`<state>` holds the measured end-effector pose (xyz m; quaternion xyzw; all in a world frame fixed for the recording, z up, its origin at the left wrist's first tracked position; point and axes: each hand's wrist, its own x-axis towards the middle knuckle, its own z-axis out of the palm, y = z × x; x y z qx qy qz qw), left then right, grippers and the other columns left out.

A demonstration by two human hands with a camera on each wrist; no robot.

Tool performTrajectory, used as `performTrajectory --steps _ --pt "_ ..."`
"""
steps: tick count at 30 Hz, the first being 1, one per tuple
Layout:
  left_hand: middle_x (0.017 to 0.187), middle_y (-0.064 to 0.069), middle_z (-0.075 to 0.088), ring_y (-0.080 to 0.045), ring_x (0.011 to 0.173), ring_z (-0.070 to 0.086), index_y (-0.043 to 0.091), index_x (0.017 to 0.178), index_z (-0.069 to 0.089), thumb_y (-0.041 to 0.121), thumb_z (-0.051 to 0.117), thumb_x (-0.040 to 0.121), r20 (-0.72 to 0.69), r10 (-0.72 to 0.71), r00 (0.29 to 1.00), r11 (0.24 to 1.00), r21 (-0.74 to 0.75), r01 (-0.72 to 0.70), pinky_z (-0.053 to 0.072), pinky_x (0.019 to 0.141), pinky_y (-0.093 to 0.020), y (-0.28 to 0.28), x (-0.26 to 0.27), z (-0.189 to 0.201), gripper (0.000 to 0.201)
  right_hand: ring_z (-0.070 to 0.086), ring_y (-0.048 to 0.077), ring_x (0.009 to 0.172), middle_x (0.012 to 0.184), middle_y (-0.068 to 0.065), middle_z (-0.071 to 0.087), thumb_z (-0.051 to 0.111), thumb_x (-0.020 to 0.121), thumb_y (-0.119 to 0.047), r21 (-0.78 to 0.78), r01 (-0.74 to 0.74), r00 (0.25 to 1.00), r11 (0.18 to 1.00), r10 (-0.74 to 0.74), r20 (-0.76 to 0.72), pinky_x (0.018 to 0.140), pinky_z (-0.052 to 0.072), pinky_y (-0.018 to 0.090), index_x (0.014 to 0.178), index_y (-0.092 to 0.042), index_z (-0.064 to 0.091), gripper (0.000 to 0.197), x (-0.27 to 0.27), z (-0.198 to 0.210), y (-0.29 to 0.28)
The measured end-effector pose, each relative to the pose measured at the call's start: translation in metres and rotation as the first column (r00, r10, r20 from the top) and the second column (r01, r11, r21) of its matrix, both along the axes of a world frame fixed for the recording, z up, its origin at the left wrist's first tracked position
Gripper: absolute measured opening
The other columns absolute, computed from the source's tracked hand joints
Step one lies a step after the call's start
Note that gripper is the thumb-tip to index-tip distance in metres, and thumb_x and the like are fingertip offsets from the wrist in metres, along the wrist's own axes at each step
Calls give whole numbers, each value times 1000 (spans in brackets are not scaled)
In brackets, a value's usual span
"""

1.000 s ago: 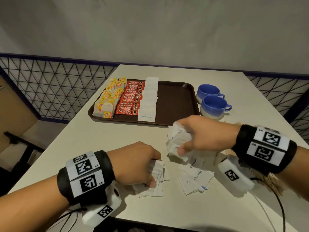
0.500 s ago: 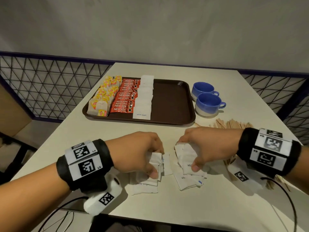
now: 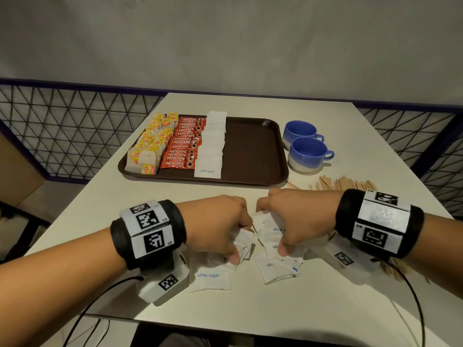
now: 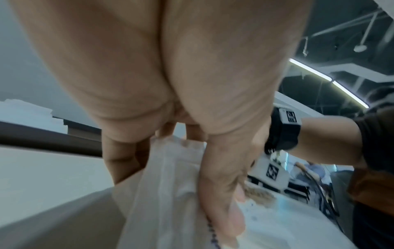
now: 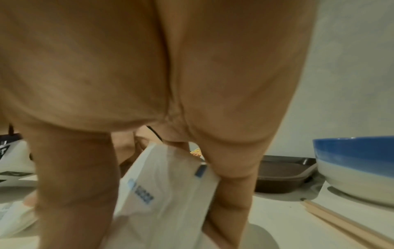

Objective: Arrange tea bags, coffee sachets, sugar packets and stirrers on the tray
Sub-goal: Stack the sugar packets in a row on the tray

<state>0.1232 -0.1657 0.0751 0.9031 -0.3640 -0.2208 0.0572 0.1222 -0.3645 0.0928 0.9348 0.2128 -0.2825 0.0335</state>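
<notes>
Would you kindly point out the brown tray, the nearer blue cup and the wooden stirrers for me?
brown tray (image 3: 253, 151), head view, on the bare right half of its floor.
nearer blue cup (image 3: 307, 149), head view, on its blue inside.
wooden stirrers (image 3: 345, 183), head view, on the pile beyond the right wrist.

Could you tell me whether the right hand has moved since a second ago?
Yes. The right hand has come down and toward the person, away from the tray's near rim, with its sugar packets now low over the table.
</notes>
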Motion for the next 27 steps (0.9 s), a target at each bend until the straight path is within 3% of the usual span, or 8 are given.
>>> performTrajectory --steps 3,6,10,13,17,21,24,27 --pt "95 10 72 -13 85 66 30 101 69 39 91 73 -132 106 985 976 -177 -129 55 80 -38 17 0 15 37 59 18 103 119 -3 62 91 73 -40 42 21 1000 999 -21 3 92 57 40 134 -27 51 75 0 -2 0" --pt "88 11 73 -18 78 66 36 103 67 45 94 67 -219 141 966 931 -302 -204 54 76 -40 38 -7 28 46 63 21 99 112 0 67 90 74 -42 28 23 1000 999 -23 2 90 58 43 123 -20 58 63 1 -6 -2" --pt "97 18 71 -1 85 66 33 101 72 54 94 61 -192 188 963 962 -160 -220 55 82 -28 52 -29 13 49 65 18 91 98 -4 69 91 72 -39 89 60 998 994 -60 -3 84 59 41 103 -25 62 45 1 -7 -6" --pt "109 15 57 -7 98 57 27 104 70 65 87 61 -61 151 987 986 -62 -154 52 88 -33 51 -39 -8 60 62 17 88 95 -6 65 91 72 -39 132 68 997 989 -73 35 74 54 33 98 -25 60 43 2 -3 -6" --pt "117 15 48 -11 108 49 27 98 61 66 80 70 10 99 995 994 -40 -98 47 93 -34 52 -48 -17 51 67 9 93 99 -12 70 93 73 -33 342 121 991 932 -134 15 89 59 38 101 -32 65 40 3 16 -13" --pt "116 14 44 -12 102 53 27 98 57 58 79 77 4 111 994 993 -34 -111 49 89 -34 49 -55 -16 43 71 3 93 100 -17 75 92 76 -26 457 133 988 879 -78 -136 89 59 29 105 -35 69 38 -5 41 -19" --pt "106 13 47 -13 96 52 35 96 43 54 82 77 -30 129 991 991 -29 -130 48 83 -33 47 -55 -11 47 67 2 96 104 -21 70 92 75 -30 322 60 986 945 -5 -169 87 56 26 107 -39 66 43 -16 36 -20" --pt "96 11 59 -12 88 58 40 105 43 48 87 73 -105 190 976 977 -80 -198 52 79 -37 49 -52 -13 55 54 2 109 120 -24 53 90 75 -32 129 -91 992 987 101 -72 98 50 30 129 -44 54 66 -23 15 -19"
